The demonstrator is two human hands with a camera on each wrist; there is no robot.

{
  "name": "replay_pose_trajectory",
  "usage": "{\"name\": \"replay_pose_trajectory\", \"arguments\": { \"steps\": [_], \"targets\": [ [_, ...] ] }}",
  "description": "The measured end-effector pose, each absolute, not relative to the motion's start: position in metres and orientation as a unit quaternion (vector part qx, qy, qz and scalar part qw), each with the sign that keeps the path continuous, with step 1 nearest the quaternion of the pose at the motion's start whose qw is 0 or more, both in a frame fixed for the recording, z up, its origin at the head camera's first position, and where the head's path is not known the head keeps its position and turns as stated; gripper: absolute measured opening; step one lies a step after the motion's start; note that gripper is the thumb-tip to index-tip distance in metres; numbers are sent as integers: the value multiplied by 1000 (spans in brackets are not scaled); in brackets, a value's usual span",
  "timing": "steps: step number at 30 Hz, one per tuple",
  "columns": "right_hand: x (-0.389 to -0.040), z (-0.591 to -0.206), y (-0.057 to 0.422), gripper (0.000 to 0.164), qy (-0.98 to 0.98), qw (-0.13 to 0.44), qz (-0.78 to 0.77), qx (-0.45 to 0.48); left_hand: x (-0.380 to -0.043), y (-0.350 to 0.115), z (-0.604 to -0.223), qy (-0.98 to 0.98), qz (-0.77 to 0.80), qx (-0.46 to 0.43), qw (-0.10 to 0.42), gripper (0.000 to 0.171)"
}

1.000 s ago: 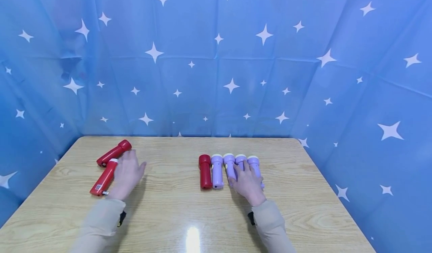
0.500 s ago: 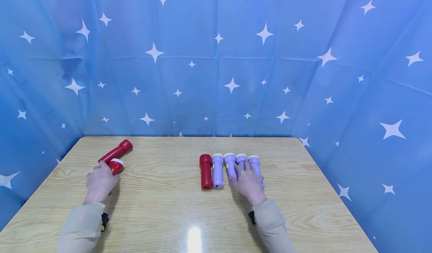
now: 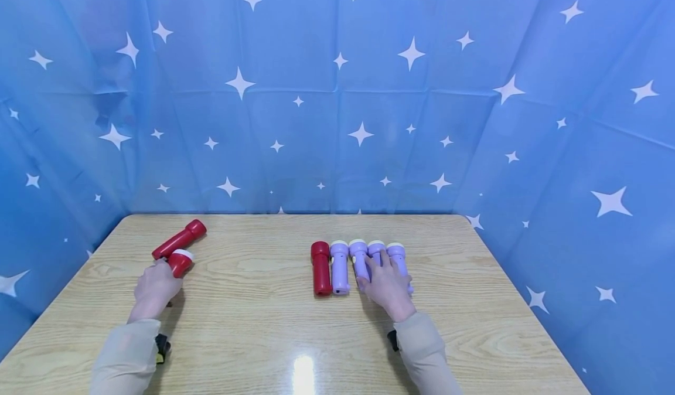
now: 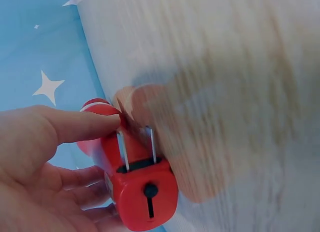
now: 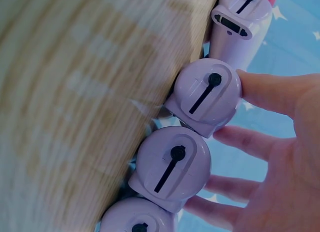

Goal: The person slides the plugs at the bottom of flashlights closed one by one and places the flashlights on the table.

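Note:
My left hand [image 3: 157, 286] grips a red flashlight [image 3: 181, 261] with a white rim at the table's left; in the head view the hand hides its lower body. In the left wrist view the thumb lies along one side of that flashlight [image 4: 148, 194], and two metal plug prongs stick out near its black-slotted end. Just beyond it lies a second red flashlight [image 3: 179, 240], slanted. My right hand [image 3: 387, 286] rests with spread fingers over the purple flashlights [image 3: 340, 269], which lie side by side in a row. In the right wrist view its thumb touches one purple flashlight [image 5: 205, 95].
A red flashlight [image 3: 321, 269] lies at the left end of the purple row. The wooden table [image 3: 253, 324] ends at a blue star-patterned curtain [image 3: 295, 125] behind it, and the curtain continues along both sides.
My left hand has moved left and nearer, from beside the nearer red flashlight's head onto its body, and now grips it. The right hand stays on the purple flashlights.

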State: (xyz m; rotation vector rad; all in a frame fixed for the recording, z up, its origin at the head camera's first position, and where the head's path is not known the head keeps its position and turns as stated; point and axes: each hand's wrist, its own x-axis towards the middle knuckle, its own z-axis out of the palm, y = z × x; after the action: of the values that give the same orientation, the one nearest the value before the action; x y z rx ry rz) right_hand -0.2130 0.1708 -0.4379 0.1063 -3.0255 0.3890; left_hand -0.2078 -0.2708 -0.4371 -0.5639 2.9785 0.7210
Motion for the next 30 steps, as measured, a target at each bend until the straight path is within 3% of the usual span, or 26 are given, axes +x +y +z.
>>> {"name": "replay_pose_trajectory", "arguments": {
  "steps": [16,30],
  "targets": [
    [-213,-438,171,53,-990,43,128,34,-201,-265,-433,958,240,-157,5,36],
    [-213,-436,170,53,-991,47,117,37,-201,-256,-437,968,214,-126,-33,25]
  ]
}}
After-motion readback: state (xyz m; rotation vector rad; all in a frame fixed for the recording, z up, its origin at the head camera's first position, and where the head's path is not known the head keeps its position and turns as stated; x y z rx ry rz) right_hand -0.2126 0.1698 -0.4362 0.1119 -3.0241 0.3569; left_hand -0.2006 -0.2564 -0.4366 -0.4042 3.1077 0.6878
